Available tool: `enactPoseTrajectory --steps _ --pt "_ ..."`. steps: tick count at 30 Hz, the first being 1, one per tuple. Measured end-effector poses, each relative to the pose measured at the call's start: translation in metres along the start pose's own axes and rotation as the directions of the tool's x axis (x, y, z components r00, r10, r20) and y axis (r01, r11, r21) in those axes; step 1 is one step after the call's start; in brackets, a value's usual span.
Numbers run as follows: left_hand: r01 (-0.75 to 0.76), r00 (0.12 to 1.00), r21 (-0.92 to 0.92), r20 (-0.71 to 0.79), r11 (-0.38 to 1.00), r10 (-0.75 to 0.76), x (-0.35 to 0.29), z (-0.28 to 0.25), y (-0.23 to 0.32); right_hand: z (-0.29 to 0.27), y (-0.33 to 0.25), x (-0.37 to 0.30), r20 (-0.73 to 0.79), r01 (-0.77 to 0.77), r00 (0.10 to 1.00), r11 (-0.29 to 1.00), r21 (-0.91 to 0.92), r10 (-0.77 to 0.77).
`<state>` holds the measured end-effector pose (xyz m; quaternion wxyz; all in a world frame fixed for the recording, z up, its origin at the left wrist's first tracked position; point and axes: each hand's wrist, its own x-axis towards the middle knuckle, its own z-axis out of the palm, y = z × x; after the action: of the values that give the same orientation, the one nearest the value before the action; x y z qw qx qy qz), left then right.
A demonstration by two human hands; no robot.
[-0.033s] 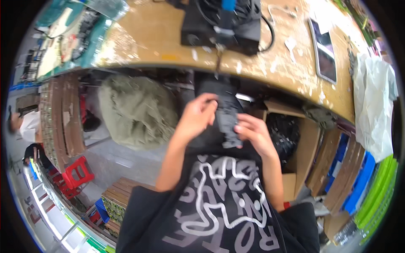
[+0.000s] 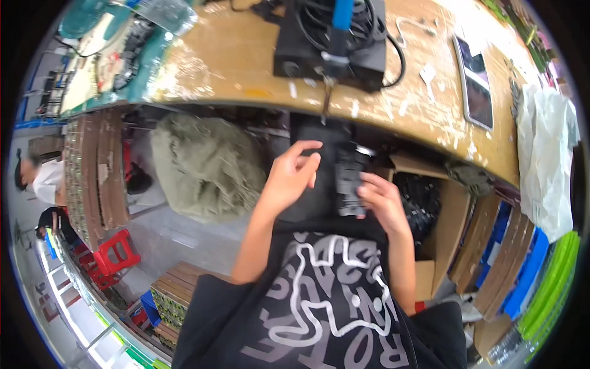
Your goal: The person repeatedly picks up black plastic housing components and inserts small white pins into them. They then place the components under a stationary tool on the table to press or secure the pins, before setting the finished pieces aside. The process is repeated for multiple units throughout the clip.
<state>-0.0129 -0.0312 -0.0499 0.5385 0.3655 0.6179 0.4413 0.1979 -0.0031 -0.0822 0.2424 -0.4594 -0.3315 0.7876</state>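
Note:
A long, dark grey plastic part [image 2: 350, 182] with notched edges stands between my body and the bench. My right hand [image 2: 382, 198] pinches it along its right side, thumb and fingers closed on its lower half. My left hand [image 2: 292, 175] is to the left of the part and apart from it. Its index finger and thumb are parted, and nothing shows between them. Behind both hands lies a black surface [image 2: 313, 154] over my lap, below the bench edge. Finer detail on the part is blurred.
On the wooden bench [image 2: 221, 55] sits a black box [image 2: 295, 61] with coiled cable and a blue-handled tool on it. A phone [image 2: 476, 86] lies to the right. Below are an olive cloth bundle [image 2: 206, 166] and a cardboard box [image 2: 452, 227] of black pieces. Red stools [image 2: 117, 252] stand left.
My left hand has come away from the dark grey plastic part. My right hand has kept its hold, and the part now sits slightly farther right. The whole view has shifted slightly.

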Motion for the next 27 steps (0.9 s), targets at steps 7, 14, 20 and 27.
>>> enactPoseTrajectory --steps 7,14,20,27 --pt "-0.178 0.849 0.232 -0.455 0.956 0.268 0.017 -0.069 0.102 -0.222 0.152 0.016 -0.79 0.08 0.614 0.995 0.06 -0.002" --pt "-0.343 0.569 0.847 -0.157 0.406 0.808 0.166 -0.132 0.142 -0.306 0.201 -0.02 -0.897 -0.092 0.378 0.973 0.211 0.23" --pt "-0.291 0.632 0.946 0.3 -0.141 0.715 0.237 -0.18 0.154 -0.178 0.0 -0.04 -0.813 0.537 0.105 0.721 -0.439 -0.573" --pt "-0.122 0.833 0.976 0.2 -0.182 0.517 0.253 -0.186 0.169 -0.085 -0.169 -0.041 -0.229 0.48 0.054 0.226 -0.848 -0.972"
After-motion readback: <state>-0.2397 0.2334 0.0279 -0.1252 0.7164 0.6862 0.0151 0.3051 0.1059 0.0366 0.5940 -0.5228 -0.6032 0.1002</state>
